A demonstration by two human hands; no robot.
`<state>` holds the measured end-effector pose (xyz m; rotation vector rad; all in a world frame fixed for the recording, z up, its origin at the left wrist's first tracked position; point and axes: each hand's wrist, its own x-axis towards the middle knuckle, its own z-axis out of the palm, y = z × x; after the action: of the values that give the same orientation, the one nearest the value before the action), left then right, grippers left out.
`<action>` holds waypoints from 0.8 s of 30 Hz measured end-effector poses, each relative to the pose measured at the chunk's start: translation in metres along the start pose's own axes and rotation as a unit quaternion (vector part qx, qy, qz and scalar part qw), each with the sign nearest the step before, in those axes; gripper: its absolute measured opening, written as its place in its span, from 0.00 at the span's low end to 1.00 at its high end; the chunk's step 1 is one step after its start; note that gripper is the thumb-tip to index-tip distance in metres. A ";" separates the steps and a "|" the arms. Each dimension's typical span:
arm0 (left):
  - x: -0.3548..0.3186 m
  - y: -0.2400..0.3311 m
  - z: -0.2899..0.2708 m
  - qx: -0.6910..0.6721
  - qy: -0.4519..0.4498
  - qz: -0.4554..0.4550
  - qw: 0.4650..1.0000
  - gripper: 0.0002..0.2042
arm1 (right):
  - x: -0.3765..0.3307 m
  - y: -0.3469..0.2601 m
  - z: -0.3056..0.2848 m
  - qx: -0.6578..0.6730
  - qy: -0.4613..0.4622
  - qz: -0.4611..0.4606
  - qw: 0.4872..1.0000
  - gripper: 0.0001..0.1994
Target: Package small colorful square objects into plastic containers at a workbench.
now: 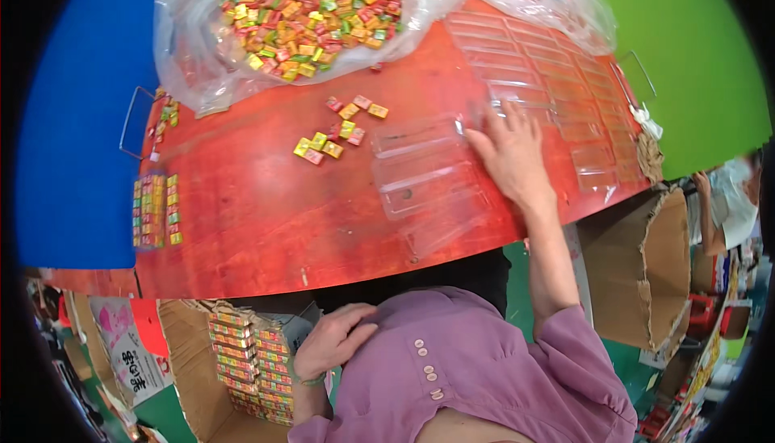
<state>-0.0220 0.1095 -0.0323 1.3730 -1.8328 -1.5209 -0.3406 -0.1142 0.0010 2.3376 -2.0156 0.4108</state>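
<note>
Over the right half of the red table, my right hand reaches out with thumb and fingers apart. Its thumb is by the upper right edge of a clear plastic tray with long compartments; whether it touches the tray I cannot tell. More clear trays lie in rows beyond and to the right of this hand. My left hand is held low in front of the purple shirt, fingers stretched out and holding nothing. Left of the nearest tray, several small wrapped candies in yellow, red and pink lie loose.
A large clear plastic bag at the back is full of wrapped candies. Filled candy packs stand at the table's left edge. Below, a cardboard box holds stacked packs; another carton is at right. Blue and green panels flank the table.
</note>
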 end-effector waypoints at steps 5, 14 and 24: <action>-0.003 0.057 -0.053 -0.043 -0.031 0.122 0.991 0.16 | -0.017 0.078 -0.033 0.112 0.176 0.069 0.976 0.33; 0.011 0.037 -0.128 0.082 0.239 0.110 0.961 0.11 | -0.070 0.168 -0.110 0.476 0.530 0.176 0.679 0.15; 0.124 0.051 -0.134 0.344 0.268 0.192 0.879 0.20 | 0.037 -0.060 -0.047 0.302 -0.128 -0.178 0.928 0.13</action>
<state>0.0067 -0.0689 0.0247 1.3869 -2.1510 -0.2246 -0.2854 -0.1314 0.0637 3.1987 -1.6459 0.8433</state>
